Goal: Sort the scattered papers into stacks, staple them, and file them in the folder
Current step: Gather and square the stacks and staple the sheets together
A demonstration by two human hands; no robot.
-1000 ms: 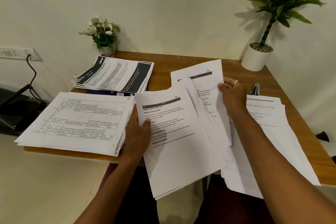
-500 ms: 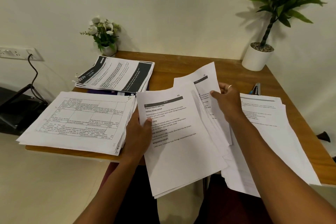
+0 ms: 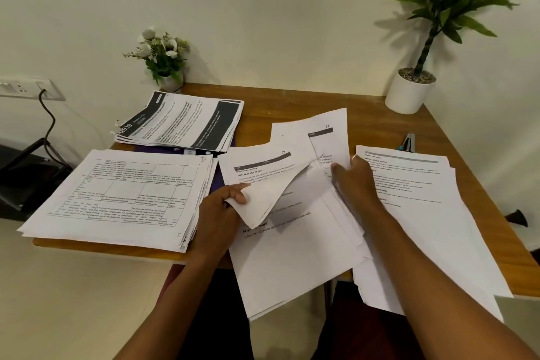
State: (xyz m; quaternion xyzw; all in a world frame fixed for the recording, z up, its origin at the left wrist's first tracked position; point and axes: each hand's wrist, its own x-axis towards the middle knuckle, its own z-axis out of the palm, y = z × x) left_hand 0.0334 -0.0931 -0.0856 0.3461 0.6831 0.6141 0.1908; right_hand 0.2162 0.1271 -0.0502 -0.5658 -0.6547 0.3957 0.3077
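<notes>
My left hand [image 3: 223, 207] pinches the corner of a curled top sheet [image 3: 271, 196] of the middle bundle of papers [image 3: 292, 260], which hangs over the table's front edge. My right hand [image 3: 355, 181] holds the right side of that bundle, fingers among fanned sheets [image 3: 324, 137]. A stack of table-printed pages [image 3: 122, 193] lies at the left. Behind it sits a stack with black header bars [image 3: 181, 123] on a purple folder [image 3: 187, 151]. Another loose white pile [image 3: 423, 213] lies at the right. A stapler [image 3: 408, 143] peeks out behind that pile.
The wooden table [image 3: 292, 102] stands against a cream wall. A small flower pot [image 3: 163, 61] sits at the back left and a tall potted plant [image 3: 409, 90] at the back right corner. A wall socket with a black cable [image 3: 43, 93] is at the left.
My left hand has peeled up and curled the top sheet of the middle bundle, uncovering a new page beneath. My right hand has slid down and inward on the fanned sheets.
</notes>
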